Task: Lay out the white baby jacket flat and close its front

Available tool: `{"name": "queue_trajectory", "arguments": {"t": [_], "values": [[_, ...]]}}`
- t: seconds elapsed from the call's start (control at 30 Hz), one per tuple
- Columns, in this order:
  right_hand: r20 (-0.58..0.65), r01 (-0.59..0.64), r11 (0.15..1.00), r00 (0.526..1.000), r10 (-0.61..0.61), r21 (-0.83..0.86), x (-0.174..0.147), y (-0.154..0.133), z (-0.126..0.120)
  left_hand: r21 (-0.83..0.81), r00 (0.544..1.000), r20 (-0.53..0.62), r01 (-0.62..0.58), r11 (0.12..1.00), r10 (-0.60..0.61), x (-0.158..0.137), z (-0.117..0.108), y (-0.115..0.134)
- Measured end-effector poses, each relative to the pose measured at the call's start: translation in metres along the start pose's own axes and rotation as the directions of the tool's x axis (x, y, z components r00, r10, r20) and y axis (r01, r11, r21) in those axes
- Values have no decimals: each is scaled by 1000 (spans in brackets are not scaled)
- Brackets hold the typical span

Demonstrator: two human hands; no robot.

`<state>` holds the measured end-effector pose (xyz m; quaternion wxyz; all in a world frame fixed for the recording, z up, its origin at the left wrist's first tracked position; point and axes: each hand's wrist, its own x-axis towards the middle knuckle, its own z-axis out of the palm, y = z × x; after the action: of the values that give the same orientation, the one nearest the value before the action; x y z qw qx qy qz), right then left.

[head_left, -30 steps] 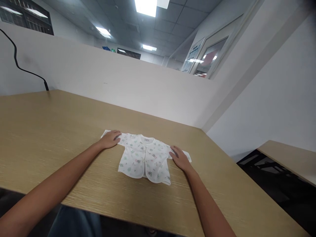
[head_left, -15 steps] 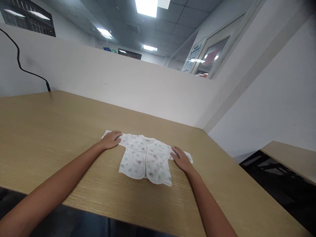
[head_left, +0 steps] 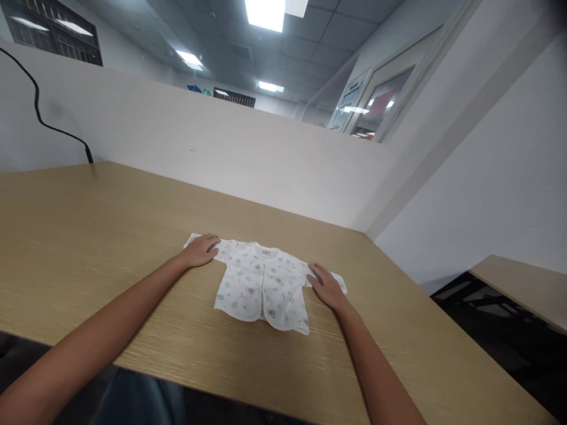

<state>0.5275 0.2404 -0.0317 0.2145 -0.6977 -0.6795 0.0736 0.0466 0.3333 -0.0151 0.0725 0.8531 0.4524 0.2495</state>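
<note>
Fingers (head_left: 209, 239) on printed shirt (head_left: 243, 283), wood-grain table (head_left: 398, 330), white wall (head_left: 248, 147), ceiling lights (head_left: 264, 13)

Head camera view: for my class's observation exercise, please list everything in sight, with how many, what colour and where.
Table: 1, light wood, across the foreground
Baby jacket: 1, white with small prints, spread on the table
Neck label: 1, pale with dark marks, inside the collar
Low wall: 1, white, behind the table
Cable: 1, black, far left
Second tabletop: 1, light wood, far right
Ceiling lights: at least 3, white, overhead
Barred dark panels: 2, upper left and centre
Small unclear items: blue and green, above the low wall
Cloth: bluish, below the near edge
Forearms: 2, bare, lower left and right
Left hand: 1, bare, on one sleeve
Right hand: 1, bare, on the other sleeve
</note>
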Motion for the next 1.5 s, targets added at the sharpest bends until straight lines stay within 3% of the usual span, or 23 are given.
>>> {"name": "queue_trajectory", "arguments": {"t": [1.5], "values": [[34,-32,999,999,32,-10,-3,-10,-6,30,1000,15,7,1000,-8,0,-1,1]]}}
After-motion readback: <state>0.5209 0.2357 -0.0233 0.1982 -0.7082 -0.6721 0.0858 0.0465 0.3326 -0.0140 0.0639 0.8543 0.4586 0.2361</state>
